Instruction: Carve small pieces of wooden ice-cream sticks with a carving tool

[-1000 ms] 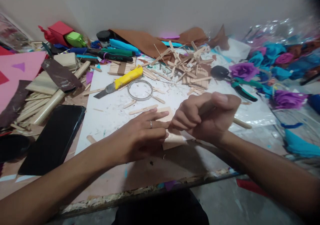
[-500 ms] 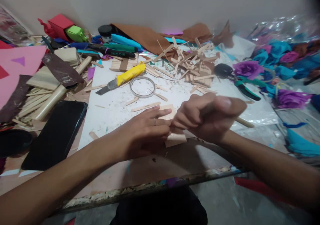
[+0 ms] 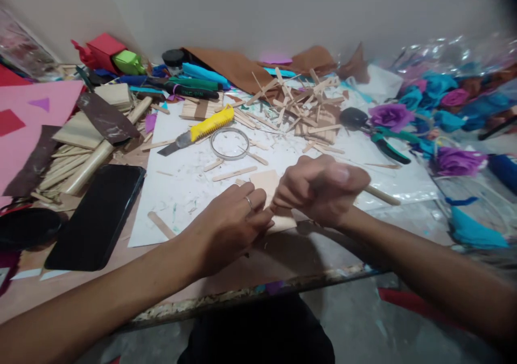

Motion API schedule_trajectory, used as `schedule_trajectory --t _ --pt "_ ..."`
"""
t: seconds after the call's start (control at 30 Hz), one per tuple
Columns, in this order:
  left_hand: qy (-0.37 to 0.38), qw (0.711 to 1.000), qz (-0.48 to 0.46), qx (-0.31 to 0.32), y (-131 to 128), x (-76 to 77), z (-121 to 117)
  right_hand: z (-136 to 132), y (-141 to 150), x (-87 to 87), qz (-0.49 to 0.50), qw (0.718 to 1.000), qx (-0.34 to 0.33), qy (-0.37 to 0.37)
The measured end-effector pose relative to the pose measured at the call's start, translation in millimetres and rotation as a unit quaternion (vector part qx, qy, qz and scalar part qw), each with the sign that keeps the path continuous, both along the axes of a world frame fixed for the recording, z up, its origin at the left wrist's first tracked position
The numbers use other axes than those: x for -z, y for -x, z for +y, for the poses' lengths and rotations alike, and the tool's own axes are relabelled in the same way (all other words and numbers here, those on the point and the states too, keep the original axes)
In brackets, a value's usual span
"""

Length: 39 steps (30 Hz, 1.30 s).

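Cluttering white sheet (image 3: 181,186) (grey wall (image 3: 283,8) behind): sticks (image 3: 299,105).

A worn table (image 3: 226,278) carries a white sheet (image 3: 181,186) strewn with wooden sticks (image 3: 301,105), a yellow cutter (image 3: 200,130) and a tape ring (image 3: 229,144). A black phone (image 3: 97,216) lies left; green pliers (image 3: 383,140) and paper flowers (image 3: 444,105) lie right.

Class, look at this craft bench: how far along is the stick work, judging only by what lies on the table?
Done: a small flat wooden panel lies on the white sheet, and a similar stick panel sits behind the yellow knife. In hand: the left hand presses the panel while the right hand, fisted, works at its edge; its grip hides any tool. Left: a heap of loose sticks lies unused.
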<state>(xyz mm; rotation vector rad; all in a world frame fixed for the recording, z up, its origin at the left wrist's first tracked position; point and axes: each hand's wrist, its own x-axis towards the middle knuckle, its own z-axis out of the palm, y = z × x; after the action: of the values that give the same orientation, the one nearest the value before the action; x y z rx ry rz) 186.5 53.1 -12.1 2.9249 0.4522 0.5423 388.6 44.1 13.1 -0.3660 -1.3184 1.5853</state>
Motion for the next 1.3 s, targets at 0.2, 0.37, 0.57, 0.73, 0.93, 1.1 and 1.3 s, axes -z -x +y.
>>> schedule_trajectory --t 0.2,0.37,0.57,0.73,0.93,1.1,1.3 --pt "0.109 0.991 0.061 -0.052 1 0.1 -11 -7 2 1.9 0.012 1.000 0.027 0.000" --pt "0.196 0.978 0.004 -0.072 0 1.2 -13 6 -14 5.4 0.022 0.998 -0.025 0.045" --pt "0.362 0.911 -0.007 -0.197 -7 -9.0 -15 5 -14 -4.3 0.036 0.997 0.006 0.060" --pt "0.404 0.892 -0.015 -0.203 -7 -9.4 -19 -4 -12 -14.4 0.079 0.993 0.072 0.041" --pt "0.389 0.891 -0.011 -0.231 -6 -3.4 -21 0 -10 -2.1 0.034 0.998 0.014 0.050" --pt "0.405 0.887 -0.011 -0.224 -8 -8.5 -22 2 -12 -1.4 0.024 0.999 -0.021 -0.001" --pt "0.395 0.897 -0.021 -0.199 -6 -9.5 -22 0 -12 -5.2 0.000 1.000 -0.015 0.002"
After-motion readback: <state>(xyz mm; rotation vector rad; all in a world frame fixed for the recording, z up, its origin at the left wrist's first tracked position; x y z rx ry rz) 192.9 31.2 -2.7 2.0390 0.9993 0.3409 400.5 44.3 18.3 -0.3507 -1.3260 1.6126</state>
